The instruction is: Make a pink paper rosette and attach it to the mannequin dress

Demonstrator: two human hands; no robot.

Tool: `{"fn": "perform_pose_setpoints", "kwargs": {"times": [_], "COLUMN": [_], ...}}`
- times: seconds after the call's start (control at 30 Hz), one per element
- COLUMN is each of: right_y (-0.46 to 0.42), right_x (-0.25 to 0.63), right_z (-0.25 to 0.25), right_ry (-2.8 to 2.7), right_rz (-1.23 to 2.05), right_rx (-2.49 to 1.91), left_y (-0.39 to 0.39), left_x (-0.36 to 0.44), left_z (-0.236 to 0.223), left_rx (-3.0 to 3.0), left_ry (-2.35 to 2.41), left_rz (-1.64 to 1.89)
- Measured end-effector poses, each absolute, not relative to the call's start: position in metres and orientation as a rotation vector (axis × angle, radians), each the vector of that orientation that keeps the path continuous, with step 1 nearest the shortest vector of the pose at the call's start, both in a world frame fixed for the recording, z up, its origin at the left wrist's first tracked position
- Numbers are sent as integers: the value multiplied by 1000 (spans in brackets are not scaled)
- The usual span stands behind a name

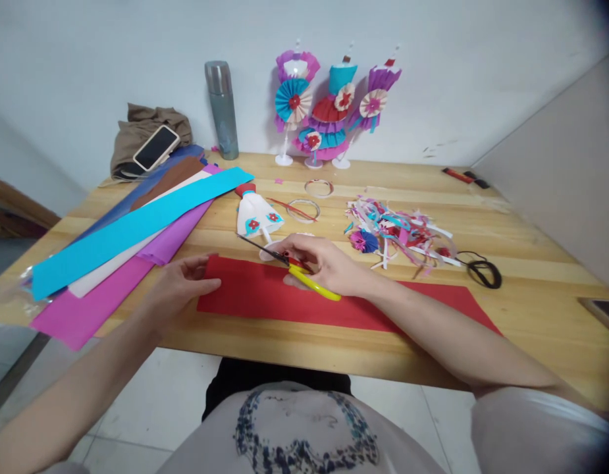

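Observation:
A long strip of red crepe paper (264, 296) lies along the table's front edge. My left hand (183, 283) grips its left end, the thumb over the paper and the fingers curled by the upper corner. Held in my right hand (328, 260) above the strip is a pair of scissors (314, 283) with yellow handles; the dark blades point left and look parted. Just beyond the blades, a small white dress form (257, 212) with a red top and red flowers leans on its stand. My right forearm crosses the red paper and hides part of it.
Coloured crepe strips (136, 230) fan out at the left, near a phone (157, 147) on brown cloth. A flask (222, 112) and three decorated dress forms (334, 112) stand by the wall. Tape rolls (304, 210), paper scraps (397, 230) and a black cord (484, 273) lie beyond the strip.

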State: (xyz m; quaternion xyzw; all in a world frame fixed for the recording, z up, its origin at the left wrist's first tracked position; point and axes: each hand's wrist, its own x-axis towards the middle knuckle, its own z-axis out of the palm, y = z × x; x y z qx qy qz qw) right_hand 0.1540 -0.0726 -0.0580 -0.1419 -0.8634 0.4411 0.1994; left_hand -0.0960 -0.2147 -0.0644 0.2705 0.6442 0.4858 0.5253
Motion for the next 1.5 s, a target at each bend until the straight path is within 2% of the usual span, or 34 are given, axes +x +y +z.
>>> {"fn": "perform_pose_setpoints", "kwargs": {"times": [0.37, 0.57, 0.83, 1.03, 1.5], "right_y": [-74, -59, -42, -38, -35], "right_x": [156, 173, 183, 186, 190], "right_z": [-56, -45, -58, -59, -51], "right_ry": [-2319, -2503, -2663, -2716, -2708], "right_rz": [1210, 920, 393, 183, 112], "right_rx": [-473, -435, -401, -414, -436], "left_y": [-201, -197, -177, -166, -153], "left_x": [-70, -62, -58, -52, -53], "left_z": [-51, -37, -16, -14, -17], "left_rx": [590, 586, 774, 785, 815], "left_ry": [1496, 1447, 1441, 1453, 1308], "left_rz": [1193, 1265, 1295, 1278, 1196]}}
